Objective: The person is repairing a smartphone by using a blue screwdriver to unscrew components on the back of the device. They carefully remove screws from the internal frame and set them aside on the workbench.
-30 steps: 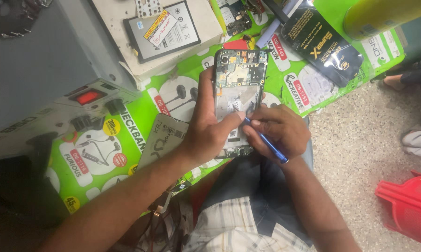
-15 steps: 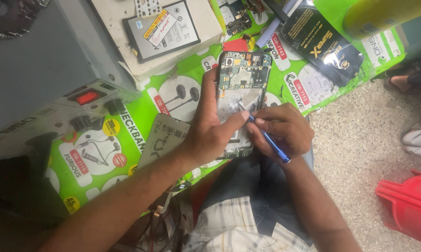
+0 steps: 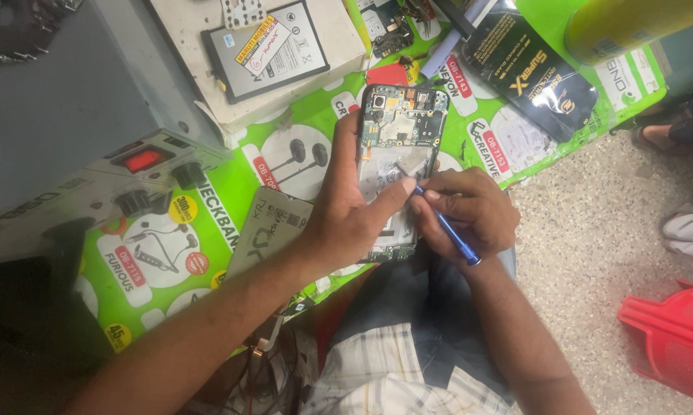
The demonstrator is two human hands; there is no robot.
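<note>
Left hand [image 3: 345,223] grips an opened phone [image 3: 399,146] from its left edge, thumb laid across the bare middle, holding it over the green mat [image 3: 231,192]. Right hand [image 3: 469,215] pinches a blue tool [image 3: 448,229], tip touching the phone just beside that thumb. At far left stands a grey box [image 3: 70,123] with a red switch and knobs. A battery [image 3: 266,50] lies on a white box at the far side. A red stool [image 3: 673,338] sits near right on the floor.
</note>
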